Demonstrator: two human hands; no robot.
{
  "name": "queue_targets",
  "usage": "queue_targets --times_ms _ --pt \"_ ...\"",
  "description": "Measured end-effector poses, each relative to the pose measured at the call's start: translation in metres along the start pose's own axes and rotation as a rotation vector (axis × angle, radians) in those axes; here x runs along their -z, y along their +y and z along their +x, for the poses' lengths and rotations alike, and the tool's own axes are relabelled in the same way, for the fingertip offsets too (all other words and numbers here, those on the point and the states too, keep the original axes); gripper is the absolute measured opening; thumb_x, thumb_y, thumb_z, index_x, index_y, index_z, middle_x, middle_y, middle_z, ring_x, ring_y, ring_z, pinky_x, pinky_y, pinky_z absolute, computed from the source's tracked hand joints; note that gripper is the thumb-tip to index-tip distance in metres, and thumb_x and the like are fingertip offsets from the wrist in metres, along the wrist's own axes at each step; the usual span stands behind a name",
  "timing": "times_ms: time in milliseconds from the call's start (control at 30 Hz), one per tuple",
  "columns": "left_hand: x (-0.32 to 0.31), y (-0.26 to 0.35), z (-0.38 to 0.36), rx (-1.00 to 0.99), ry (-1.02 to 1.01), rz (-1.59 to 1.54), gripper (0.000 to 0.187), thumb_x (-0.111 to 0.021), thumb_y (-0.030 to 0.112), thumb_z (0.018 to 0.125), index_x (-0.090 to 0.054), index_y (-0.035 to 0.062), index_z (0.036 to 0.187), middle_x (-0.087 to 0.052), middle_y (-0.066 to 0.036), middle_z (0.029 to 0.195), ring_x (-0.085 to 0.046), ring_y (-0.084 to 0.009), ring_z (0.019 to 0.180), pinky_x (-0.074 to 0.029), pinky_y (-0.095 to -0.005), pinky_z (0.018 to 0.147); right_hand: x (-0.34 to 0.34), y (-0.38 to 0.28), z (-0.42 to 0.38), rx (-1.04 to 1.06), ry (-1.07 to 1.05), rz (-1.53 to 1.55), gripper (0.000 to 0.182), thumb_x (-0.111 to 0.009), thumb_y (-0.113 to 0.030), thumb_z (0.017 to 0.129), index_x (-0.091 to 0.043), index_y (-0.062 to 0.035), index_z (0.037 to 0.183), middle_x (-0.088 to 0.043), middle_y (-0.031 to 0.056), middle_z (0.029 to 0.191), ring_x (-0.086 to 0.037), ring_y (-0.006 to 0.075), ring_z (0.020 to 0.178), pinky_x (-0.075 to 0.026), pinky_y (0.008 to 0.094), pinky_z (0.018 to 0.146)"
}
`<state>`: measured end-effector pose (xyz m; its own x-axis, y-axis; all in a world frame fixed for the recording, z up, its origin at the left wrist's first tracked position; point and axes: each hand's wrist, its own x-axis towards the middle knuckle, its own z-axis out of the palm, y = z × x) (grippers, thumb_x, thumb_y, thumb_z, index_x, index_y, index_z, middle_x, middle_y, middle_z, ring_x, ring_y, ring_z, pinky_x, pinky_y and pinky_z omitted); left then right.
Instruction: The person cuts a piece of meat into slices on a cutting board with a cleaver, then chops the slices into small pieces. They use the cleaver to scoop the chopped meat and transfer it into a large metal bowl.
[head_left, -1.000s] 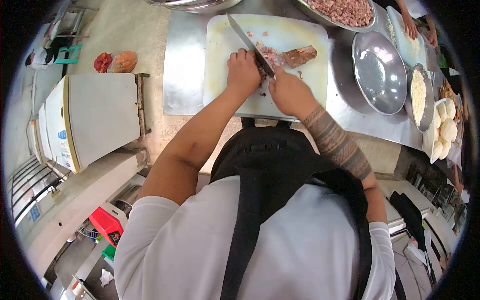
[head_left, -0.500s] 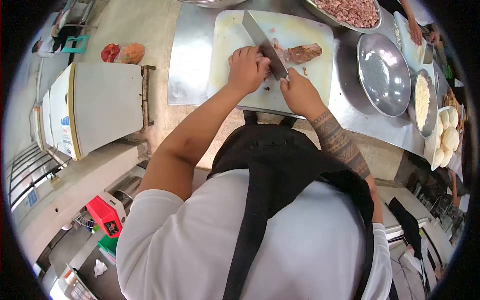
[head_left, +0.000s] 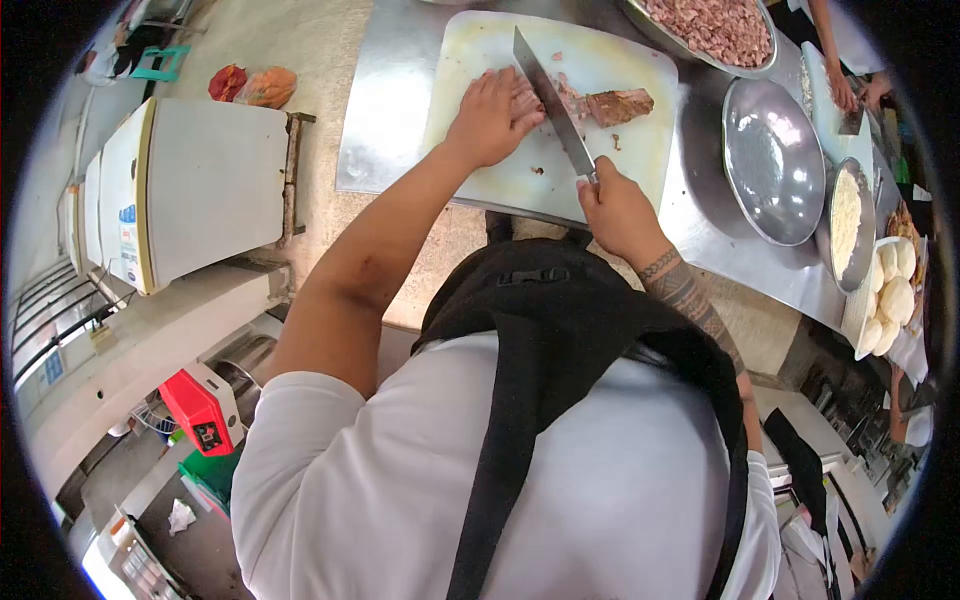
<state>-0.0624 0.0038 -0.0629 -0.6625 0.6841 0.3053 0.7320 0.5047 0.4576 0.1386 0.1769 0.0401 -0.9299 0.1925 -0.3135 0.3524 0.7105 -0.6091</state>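
Observation:
My right hand [head_left: 622,208] is wrapped round the handle of a large kitchen knife [head_left: 556,106], its long blade angled away from me across the cutting board [head_left: 455,70]. Left of the blade, my left hand [head_left: 492,122] rests over a piece of meat [head_left: 524,98] and presses it to the board, fingers pointing forward and thumb near the knife. That meat is partly hidden by the fingers. On the blade's other side lies a browned meat chunk [head_left: 620,106], with small scraps around it.
The metal table [head_left: 385,120] carries a bowl of chopped meat [head_left: 710,30], a shiny bowl [head_left: 772,160], a bowl of pale shreds [head_left: 845,225] and a tray of white rounds [head_left: 893,295]. A co-worker's hand [head_left: 840,92] is at another board, far right. A white freezer [head_left: 215,190] stands left.
The knife blade has tipped, so its broad side shows less. My left fingers have straightened and lie flatter over the meat. The whole view has shifted slightly.

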Motion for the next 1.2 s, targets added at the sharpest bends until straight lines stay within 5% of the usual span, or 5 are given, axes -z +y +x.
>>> queue_targets --times_ms 233,633,733,1033,1200 --pt "-0.015 0.025 0.015 0.212 0.149 0.175 0.029 -0.061 0.019 0.093 -0.064 0.0042 0.117 -0.063 -0.013 0.119 -0.056 -0.036 0.108 -0.042 -0.0545 0.094 0.016 -0.002 0.001 0.059 0.003 -0.099 0.028 -0.055 -0.027 0.105 -0.051 0.0003 0.105 -0.069 0.0293 0.085 -0.069 0.0496 0.085 -0.053 0.0598 0.076" --pt "-0.014 0.029 0.015 0.224 0.057 0.248 0.035 -0.065 0.019 0.087 -0.063 0.0078 0.12 -0.061 -0.01 0.119 -0.054 -0.0351 0.108 -0.04 -0.0515 0.092 0.006 -0.018 0.056 0.183 0.049 -0.193 0.032 -0.051 -0.024 0.104 -0.054 0.0047 0.116 -0.071 0.0296 0.092 -0.07 0.0477 0.089 -0.054 0.0577 0.083" --pt "-0.023 0.021 0.016 0.242 0.071 0.234 0.047 -0.078 0.033 0.082 -0.062 0.0066 0.118 -0.06 -0.012 0.121 -0.054 -0.0386 0.111 -0.043 -0.0537 0.094 0.03 -0.04 0.057 0.178 0.037 -0.197 0.033 -0.05 -0.025 0.104 -0.053 0.005 0.118 -0.072 0.0291 0.095 -0.07 0.0465 0.092 -0.055 0.0569 0.084" --pt "-0.024 0.021 0.017 0.243 0.117 0.182 0.03 -0.065 0.017 0.087 -0.061 0.0055 0.114 -0.06 -0.013 0.122 -0.052 -0.0377 0.109 -0.041 -0.0524 0.093 0.022 -0.037 0.068 0.258 0.08 -0.134 0.034 -0.051 -0.023 0.105 -0.053 0.0069 0.122 -0.069 0.0331 0.097 -0.068 0.0514 0.092 -0.052 0.0597 0.083" --pt "-0.026 0.024 0.009 0.206 0.132 0.187 0.031 -0.063 0.015 0.087 -0.061 0.0031 0.115 -0.059 -0.014 0.118 -0.053 -0.0386 0.107 -0.041 -0.0529 0.093 0.015 -0.046 0.048 0.082 -0.077 -0.089 0.035 -0.049 -0.024 0.105 -0.051 0.0075 0.121 -0.07 0.0321 0.099 -0.069 0.0492 0.095 -0.053 0.0588 0.086"
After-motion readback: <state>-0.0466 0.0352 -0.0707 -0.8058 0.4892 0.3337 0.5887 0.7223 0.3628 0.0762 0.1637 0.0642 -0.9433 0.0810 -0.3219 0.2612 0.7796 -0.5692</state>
